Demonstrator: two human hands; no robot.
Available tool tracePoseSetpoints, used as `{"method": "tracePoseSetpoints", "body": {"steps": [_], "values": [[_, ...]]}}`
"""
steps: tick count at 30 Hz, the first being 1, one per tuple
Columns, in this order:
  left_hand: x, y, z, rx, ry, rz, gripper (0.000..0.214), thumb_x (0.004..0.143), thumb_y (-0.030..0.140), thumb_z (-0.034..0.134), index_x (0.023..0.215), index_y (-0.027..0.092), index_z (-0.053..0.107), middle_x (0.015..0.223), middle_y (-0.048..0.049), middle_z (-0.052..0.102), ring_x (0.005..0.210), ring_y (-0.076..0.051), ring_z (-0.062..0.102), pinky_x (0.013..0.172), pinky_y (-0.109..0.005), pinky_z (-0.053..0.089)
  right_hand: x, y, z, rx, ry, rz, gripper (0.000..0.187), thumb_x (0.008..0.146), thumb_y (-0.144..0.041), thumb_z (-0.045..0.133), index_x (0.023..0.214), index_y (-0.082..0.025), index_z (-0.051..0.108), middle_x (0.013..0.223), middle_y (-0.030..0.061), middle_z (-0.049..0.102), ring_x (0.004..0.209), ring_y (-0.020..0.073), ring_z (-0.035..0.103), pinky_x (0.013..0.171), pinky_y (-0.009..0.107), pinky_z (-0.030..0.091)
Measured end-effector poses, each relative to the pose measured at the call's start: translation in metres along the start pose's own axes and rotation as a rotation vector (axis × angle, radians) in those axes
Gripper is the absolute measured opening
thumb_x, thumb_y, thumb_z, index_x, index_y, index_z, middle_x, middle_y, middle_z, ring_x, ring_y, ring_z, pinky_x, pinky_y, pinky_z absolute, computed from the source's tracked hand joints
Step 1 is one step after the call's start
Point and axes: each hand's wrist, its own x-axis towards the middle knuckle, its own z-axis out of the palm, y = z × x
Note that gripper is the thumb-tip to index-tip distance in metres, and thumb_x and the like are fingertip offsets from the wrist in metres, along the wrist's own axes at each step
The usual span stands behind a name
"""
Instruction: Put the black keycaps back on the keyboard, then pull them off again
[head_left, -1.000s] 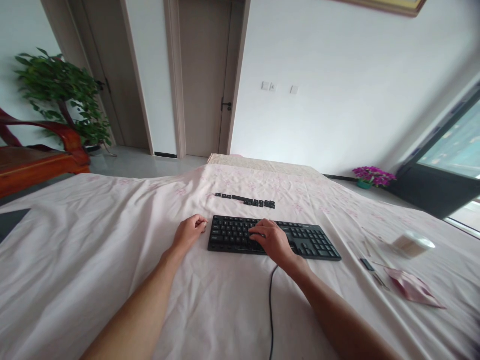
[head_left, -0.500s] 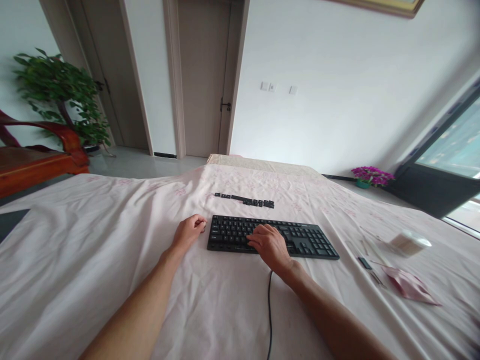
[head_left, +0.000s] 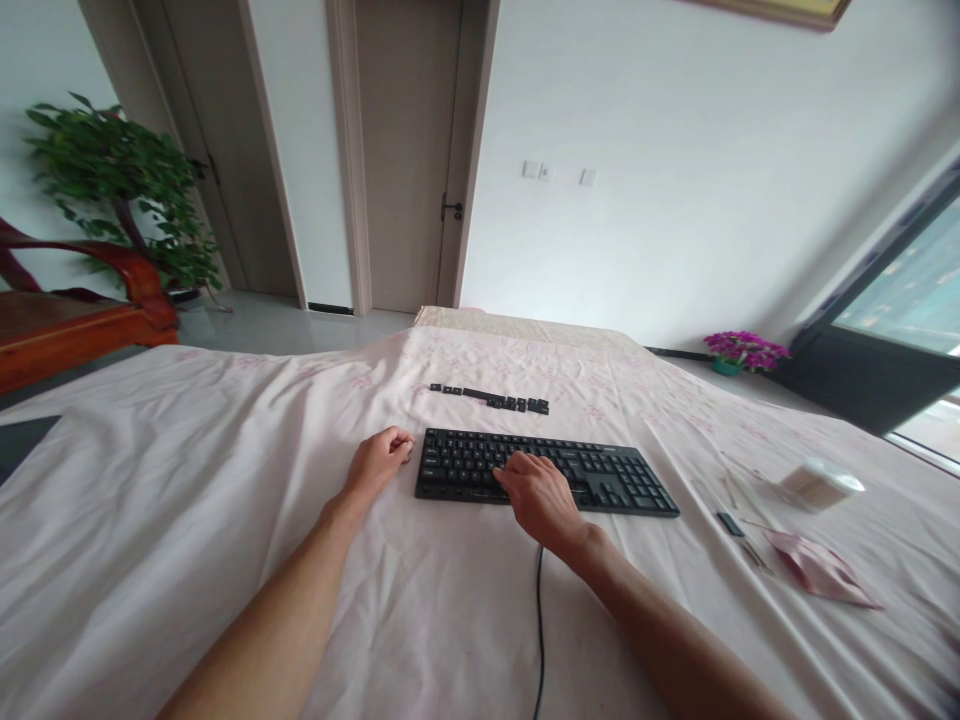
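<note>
A black keyboard (head_left: 615,478) lies on the pink-white cloth in front of me, its bottom row partly bare of keys on the left. My right hand (head_left: 541,492) rests over its middle, fingers bent and drawn together at the lower keys; whatever the fingertips grip is hidden. Just off the keyboard's left edge, my left hand (head_left: 381,460) lies curled on the cloth, and I cannot see if anything is inside it. Beyond the keyboard, several loose black keycaps (head_left: 484,396) sit in a row, a long space bar among them.
To the right lie a clear round tub of cotton swabs (head_left: 819,486), a small dark-handled tool (head_left: 730,524), tweezers (head_left: 756,556) and a folded pink cloth (head_left: 821,570). A black cable (head_left: 540,630) runs from the keyboard towards me. The cloth (head_left: 420,620) is wrinkled.
My right hand's fingers have bunched closer together over the lower keys. The left hand, keyboard and loose keycaps stay where they were.
</note>
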Motion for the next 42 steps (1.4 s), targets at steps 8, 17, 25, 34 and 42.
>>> {"method": "tracePoseSetpoints", "body": {"steps": [8, 17, 25, 34, 42], "values": [[0.001, -0.001, 0.001, 0.000, -0.003, 0.012, 0.020, 0.078, 0.035, 0.052, 0.087, 0.022, 0.065, 0.080, 0.0003, 0.071, 0.068, -0.014, 0.067, 0.065, -0.022, 0.047, -0.006, -0.010, -0.006, -0.042, -0.073, 0.010, 0.032, 0.085, -0.008, 0.047, 0.108, -0.023, 0.062, 0.089, 0.0055, 0.058, 0.085, 0.0179, 0.048, 0.070, 0.031, 0.026], [-0.002, 0.006, -0.002, 0.005, -0.015, 0.003, 0.020, 0.078, 0.035, 0.052, 0.086, 0.022, 0.064, 0.082, 0.0006, 0.072, 0.069, -0.015, 0.067, 0.066, -0.022, 0.047, -0.001, 0.002, -0.006, 0.105, -0.055, 0.046, 0.038, 0.084, -0.007, 0.044, 0.102, -0.028, 0.070, 0.086, 0.0030, 0.062, 0.086, 0.0164, 0.052, 0.073, 0.027, 0.032], [0.000, 0.005, 0.000, -0.012, -0.019, -0.025, 0.020, 0.077, 0.035, 0.052, 0.085, 0.022, 0.064, 0.074, 0.0005, 0.071, 0.067, -0.015, 0.067, 0.064, -0.021, 0.046, 0.054, 0.055, 0.007, 0.149, 0.121, 0.293, 0.041, 0.087, -0.010, 0.041, 0.112, -0.027, 0.069, 0.102, 0.0038, 0.065, 0.098, 0.0176, 0.054, 0.084, 0.025, 0.037], [0.004, -0.002, 0.003, -0.036, -0.033, -0.013, 0.019, 0.078, 0.034, 0.050, 0.086, 0.022, 0.063, 0.079, 0.0002, 0.071, 0.068, -0.014, 0.066, 0.064, -0.021, 0.046, 0.115, 0.067, 0.034, -0.034, 0.049, 0.331, 0.035, 0.093, -0.020, 0.041, 0.112, -0.028, 0.069, 0.110, 0.0089, 0.059, 0.100, 0.0213, 0.049, 0.081, 0.030, 0.034], [0.002, 0.004, 0.001, -0.035, -0.031, -0.038, 0.017, 0.079, 0.032, 0.051, 0.085, 0.021, 0.064, 0.079, -0.0001, 0.072, 0.067, -0.014, 0.066, 0.063, -0.020, 0.046, 0.145, 0.064, 0.045, -0.077, 0.018, 0.287, 0.033, 0.092, -0.017, 0.042, 0.102, -0.024, 0.073, 0.106, 0.0107, 0.058, 0.103, 0.0225, 0.044, 0.083, 0.032, 0.032]]}}
